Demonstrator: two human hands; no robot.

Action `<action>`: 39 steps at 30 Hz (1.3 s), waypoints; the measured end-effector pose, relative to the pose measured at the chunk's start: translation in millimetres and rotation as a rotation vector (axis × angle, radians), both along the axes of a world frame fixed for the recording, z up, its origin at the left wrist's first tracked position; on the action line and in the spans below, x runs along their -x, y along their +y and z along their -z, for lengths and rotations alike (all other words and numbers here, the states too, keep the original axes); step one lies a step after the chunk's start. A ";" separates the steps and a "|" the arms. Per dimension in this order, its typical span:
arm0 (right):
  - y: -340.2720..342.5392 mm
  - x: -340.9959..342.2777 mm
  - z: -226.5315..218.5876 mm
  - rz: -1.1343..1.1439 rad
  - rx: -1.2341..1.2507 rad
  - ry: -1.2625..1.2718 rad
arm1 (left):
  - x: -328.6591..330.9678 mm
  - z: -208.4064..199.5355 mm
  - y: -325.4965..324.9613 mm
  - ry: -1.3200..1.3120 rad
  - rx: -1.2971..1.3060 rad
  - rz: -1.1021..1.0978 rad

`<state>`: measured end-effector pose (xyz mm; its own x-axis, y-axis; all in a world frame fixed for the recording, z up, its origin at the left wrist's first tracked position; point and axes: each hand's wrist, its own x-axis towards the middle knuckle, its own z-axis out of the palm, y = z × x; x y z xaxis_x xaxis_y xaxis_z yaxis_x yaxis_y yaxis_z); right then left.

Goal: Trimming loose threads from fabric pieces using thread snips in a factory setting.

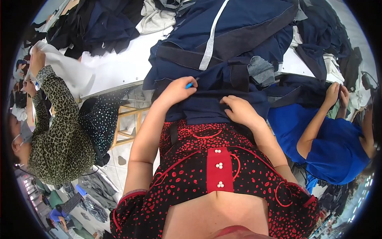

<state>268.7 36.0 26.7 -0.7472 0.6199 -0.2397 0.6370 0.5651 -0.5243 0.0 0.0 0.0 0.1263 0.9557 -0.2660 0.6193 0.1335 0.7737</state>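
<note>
A navy garment [215, 105] lies across my lap and up over the table edge, with a darker band [171, 53] and a narrow white strip [211, 42] on the cloth above. My left hand [178, 91] is closed round a small blue tool [189, 85], whose dark tip points away over the fabric; its exact kind is too small to make out. Lower and to the right, my right hand [240, 109] rests on the navy cloth, fingers and thumb apart. A grey-blue patch of fabric [260, 71] lies just beyond it.
On my left, a person in a leopard-print top [59, 135] lifts white cloth [63, 61]. On my right, a person in blue [318, 135] handles dark fabric. Heaped dark garments [95, 28] cover parts of the white table [115, 71]. A wooden stool [127, 119] stands at left.
</note>
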 end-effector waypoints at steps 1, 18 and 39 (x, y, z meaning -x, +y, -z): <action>-0.3 0.3 -7.1 -0.066 0.006 0.103 | -5.2 7.8 0.7 0.058 -0.069 0.034; -5.2 28.0 -70.2 -0.132 -0.234 0.510 | 5.1 -111.0 -42.1 -1.008 0.034 -0.305; -6.1 61.0 -116.2 -0.077 0.390 0.719 | 39.7 -115.0 -75.9 -0.970 0.102 -0.395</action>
<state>207.7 29.9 142.9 -0.8375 0.5316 0.1265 0.0374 0.2867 -0.9573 -39.7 -75.9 115.0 0.0126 0.9540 -0.2994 -0.3615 0.2835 0.8882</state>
